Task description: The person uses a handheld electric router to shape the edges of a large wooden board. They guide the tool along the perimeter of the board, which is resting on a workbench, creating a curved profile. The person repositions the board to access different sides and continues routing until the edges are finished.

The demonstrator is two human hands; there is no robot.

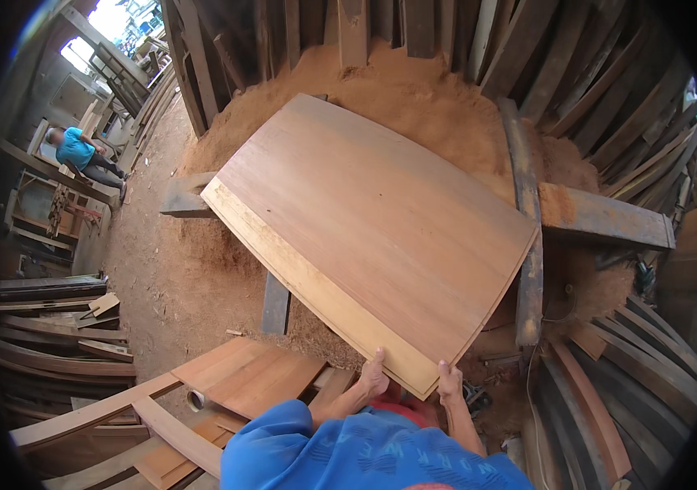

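Observation:
A large reddish-brown wooden panel (381, 216) lies across dark beams in front of me, with a paler strip (308, 290) along its near left edge. Its lower edge looks layered, as if a second panel lies beneath. My left hand (375, 373) grips the near end of the pale strip, thumb on top and fingers hidden underneath. Just to the right, by the near corner, my right hand (450, 382) holds the panel's edge the same way, its thumb pointing up along the surface.
Beneath the panel are a thick beam (610, 216), an upright-running beam (529, 286) and sawdust (414, 98). Planks (520, 49) lean all around the back. More boards (242, 371) lie at lower left, and curved planks (585, 392) at right. A person in a blue shirt (76, 149) is far left.

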